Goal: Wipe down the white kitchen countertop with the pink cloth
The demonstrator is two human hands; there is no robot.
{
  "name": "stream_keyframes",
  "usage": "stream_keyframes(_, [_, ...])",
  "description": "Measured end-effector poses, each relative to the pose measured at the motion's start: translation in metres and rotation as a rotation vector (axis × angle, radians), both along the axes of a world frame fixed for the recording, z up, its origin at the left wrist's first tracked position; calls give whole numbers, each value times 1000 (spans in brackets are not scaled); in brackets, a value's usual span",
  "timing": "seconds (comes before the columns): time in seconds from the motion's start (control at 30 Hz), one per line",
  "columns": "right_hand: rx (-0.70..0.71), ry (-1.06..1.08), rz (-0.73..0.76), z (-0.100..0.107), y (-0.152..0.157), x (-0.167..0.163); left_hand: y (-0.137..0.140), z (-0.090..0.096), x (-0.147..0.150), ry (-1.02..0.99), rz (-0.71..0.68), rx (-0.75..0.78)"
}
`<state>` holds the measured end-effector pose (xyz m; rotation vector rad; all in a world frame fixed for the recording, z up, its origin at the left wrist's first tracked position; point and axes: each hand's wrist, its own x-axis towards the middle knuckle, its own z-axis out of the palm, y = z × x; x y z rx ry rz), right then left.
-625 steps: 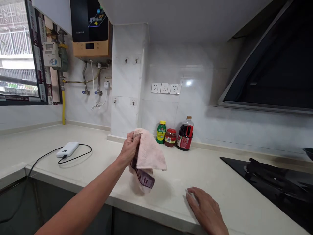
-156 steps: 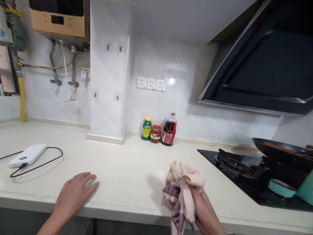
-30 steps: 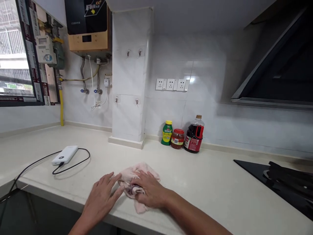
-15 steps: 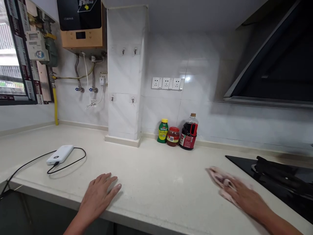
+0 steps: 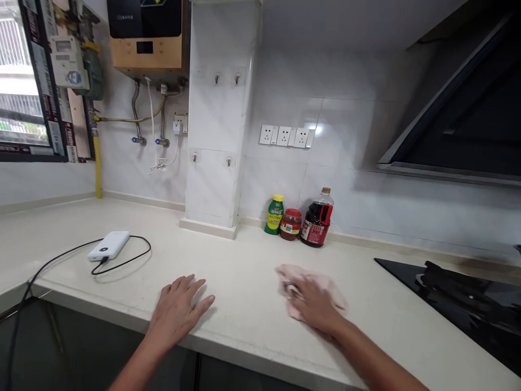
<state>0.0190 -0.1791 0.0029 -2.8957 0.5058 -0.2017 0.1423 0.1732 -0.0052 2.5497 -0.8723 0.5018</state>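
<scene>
My right hand (image 5: 315, 305) presses a pinkish cleaning cloth (image 5: 331, 290) onto the pale countertop (image 5: 244, 320); part of the cloth is bunched under the fingers, and both are slightly blurred. Nearer the front edge on the left, my left hand (image 5: 178, 308) rests palm down on the counter with its fingers apart and nothing in it. Behind the cloth, against the wall, stand a green squeeze bottle (image 5: 274, 216) with a yellow cap, a red-lidded jar (image 5: 290, 225) and a large bottle of dark sauce (image 5: 316, 222).
A white power bank (image 5: 109, 245) with a black cable (image 5: 57, 259) lies on the left of the counter. The black gas hob (image 5: 451, 298) is at the right under a dark range hood (image 5: 459, 119). A tiled pillar (image 5: 215, 119) stands at the back.
My right hand has swept the cloth leftward across the counter, away from the hob. My left hand stays flat in about the same place, while the view has shifted slightly.
</scene>
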Motion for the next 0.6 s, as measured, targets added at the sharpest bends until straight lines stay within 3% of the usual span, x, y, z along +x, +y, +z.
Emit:
stream_keyframes(0.1, [61, 35, 259, 8, 82, 35, 3, -1, 0, 4, -7, 3])
stream_keyframes(0.17, [102, 59, 435, 8, 129, 42, 5, -4, 2, 0, -5, -4])
stream_keyframes(0.3, [181, 9, 708, 3, 180, 25, 8, -8, 10, 27, -21, -34])
stream_keyframes(0.43, [193, -78, 679, -8, 163, -8, 9, -9, 13, 54, -26, -51])
stream_keyframes(0.5, [178, -70, 616, -18, 132, -28, 8, -7, 10, 47, -21, -29])
stream_keyframes(0.6, [130, -72, 443, -43, 63, -69, 7, -6, 5, 36, -9, 6])
